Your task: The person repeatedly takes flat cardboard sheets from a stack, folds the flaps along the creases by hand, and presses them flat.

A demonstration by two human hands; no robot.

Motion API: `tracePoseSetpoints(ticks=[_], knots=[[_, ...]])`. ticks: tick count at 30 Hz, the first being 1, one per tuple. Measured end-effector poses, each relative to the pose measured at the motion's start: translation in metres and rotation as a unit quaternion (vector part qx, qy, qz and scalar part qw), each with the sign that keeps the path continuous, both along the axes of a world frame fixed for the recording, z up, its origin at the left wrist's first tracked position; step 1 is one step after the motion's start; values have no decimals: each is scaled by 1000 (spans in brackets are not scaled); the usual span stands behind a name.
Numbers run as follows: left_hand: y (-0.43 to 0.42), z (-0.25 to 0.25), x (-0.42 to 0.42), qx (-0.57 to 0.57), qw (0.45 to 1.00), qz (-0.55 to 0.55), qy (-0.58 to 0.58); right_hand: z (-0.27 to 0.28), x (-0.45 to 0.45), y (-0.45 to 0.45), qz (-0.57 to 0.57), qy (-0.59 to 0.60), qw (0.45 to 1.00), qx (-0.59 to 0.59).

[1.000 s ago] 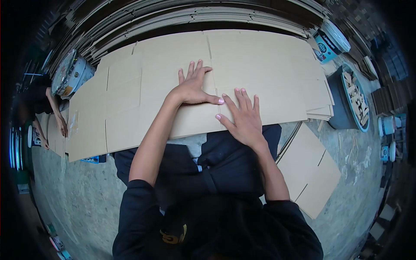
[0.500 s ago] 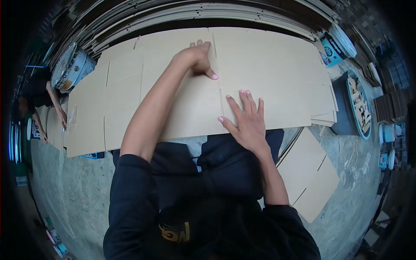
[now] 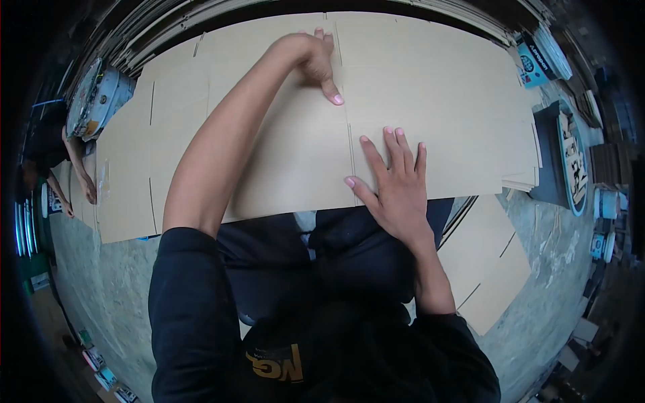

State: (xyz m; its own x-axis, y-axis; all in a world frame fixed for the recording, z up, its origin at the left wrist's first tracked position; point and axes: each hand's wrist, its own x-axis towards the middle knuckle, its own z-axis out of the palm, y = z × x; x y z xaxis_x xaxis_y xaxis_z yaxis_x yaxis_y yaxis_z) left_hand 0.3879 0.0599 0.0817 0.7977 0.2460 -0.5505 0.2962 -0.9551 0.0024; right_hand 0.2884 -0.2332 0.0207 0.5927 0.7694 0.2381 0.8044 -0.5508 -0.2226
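A large flat cardboard sheet [image 3: 430,87] with slots and creases lies across the person's knees, on top of other sheets whose edges show at the right. My left hand [image 3: 316,60] rests near its far edge, beside the middle crease, with the thumb apart from the fingers and the wrist bent. Nearer the front edge, my right hand [image 3: 400,195] lies flat on the sheet, right of the central slot, fingers spread. Neither hand holds anything.
Another slotted cardboard piece [image 3: 487,262] lies on the floor [image 3: 551,262] at the right. A bin of scraps [image 3: 554,154] and a paint bucket [image 3: 534,60] stand right, another bucket [image 3: 104,101] left. A co-worker's hands [image 3: 87,188] touch cardboard at the far left. Stacked cardboard lies beyond.
My left hand has slid forward along the crease toward the far edge, its wrist bending. My right hand stays spread near the front. The view has shifted slightly.
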Motion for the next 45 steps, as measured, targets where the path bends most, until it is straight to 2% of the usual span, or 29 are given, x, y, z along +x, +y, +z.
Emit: tracePoseSetpoints(ticks=[3, 5, 7, 8, 11, 15, 16, 19, 23, 24, 25, 27, 28, 35, 36, 39, 40, 41, 43, 45], knots=[[14, 2, 16, -49, 998, -20, 39, 0, -2, -1, -1, 4, 1000, -6], [9, -6, 20, -9, 997, -64, 46, -1, -1, 1, -2, 5, 1000, -8], [1, 3, 21, 6, 984, -173, 34, -5, -1, 1, -7, 3, 1000, -10], [-2, 4, 23, -8, 989, -139, 56, -4, -1, 1, -5, 6, 1000, -7], [-4, -14, 24, 106, 991, -74, -34, -5, -1, 1, -7, 11, 1000, -8], [19, -2, 11, -66, 992, -82, -76, -2, -1, 1, -7, 14, 1000, -6], [19, -6, 12, -34, 996, -60, -63, -1, -1, 1, -6, 16, 1000, -5], [33, -7, 11, -68, 995, -25, -62, -1, 0, 1, -8, 16, 1000, -6], [33, -4, 27, -67, 996, -55, -27, -1, 0, 0, -5, 17, 1000, -8], [29, -6, 26, -58, 990, -105, -72, -1, 0, 1, -6, 20, 1000, -9], [19, 23, 23, -131, 986, -104, 13, -1, 1, 1, -9, 19, 1000, -9], [7, 3, 34, 59, 988, -142, 4, -2, 0, 1, -5, 17, 1000, -12], [9, 4, 37, 24, 994, -79, 69, -4, 0, 1, -5, 11, 1000, -5], [47, -17, 34, -51, 997, -49, -17, -3, 0, 2, -5, -5, 1000, -1], [48, -15, 33, -35, 994, -78, -67, -4, 0, 1, -5, -8, 1000, -2], [34, 36, 38, -138, 979, -93, 117, -5, -1, 0, 2, -10, 1000, -3], [18, 15, 34, 13, 997, -64, 41, -6, -1, 0, 0, -8, 1000, -2], [29, 3, 41, -60, 991, -116, 37, -6, 0, 1, -2, -8, 1000, -4], [33, -15, 48, -112, 976, -174, 63, -6, -1, 1, 1, -10, 1000, -8], [35, -12, 45, -83, 978, -184, 58, -6, -2, -1, -2, -6, 1000, -12]])
